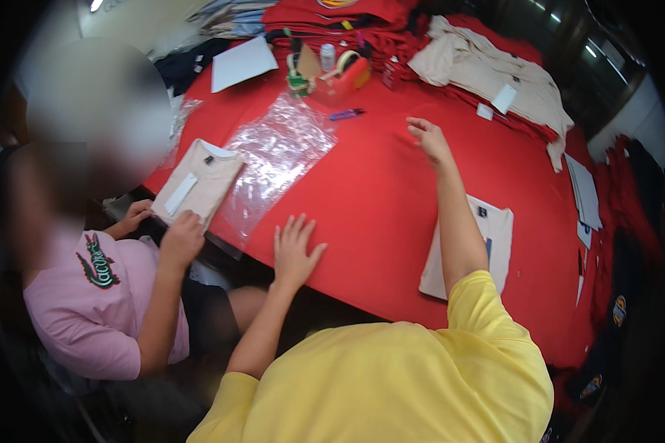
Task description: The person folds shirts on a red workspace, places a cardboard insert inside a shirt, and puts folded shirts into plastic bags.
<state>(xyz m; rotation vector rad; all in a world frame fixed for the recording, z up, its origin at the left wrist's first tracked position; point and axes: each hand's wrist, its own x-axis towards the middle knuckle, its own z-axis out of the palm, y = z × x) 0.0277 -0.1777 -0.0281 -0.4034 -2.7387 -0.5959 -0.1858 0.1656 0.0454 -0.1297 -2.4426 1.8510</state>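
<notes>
My left hand (297, 255) lies with spread fingers on the near edge of the red table (362, 221), holding nothing. My right hand (430, 140) is stretched out over the middle of the table, its fingers apart and nothing in them. Below my right forearm lies a folded cream T-shirt (501, 251) with a dark neck label, partly hidden by the arm. To the left, a co-worker's hands (182, 240) touch another folded cream T-shirt (213, 173) that has a white tag on it. Clear plastic bags (277, 148) lie between that shirt and my hands.
A red tape dispenser (347, 77), a green tape roll (297, 83) and a blue marker (346, 114) lie toward the back. Stacked red garments (377, 29) and a cream garment with tags (488, 66) line the far side. A co-worker in a pink shirt (100, 317) sits at left.
</notes>
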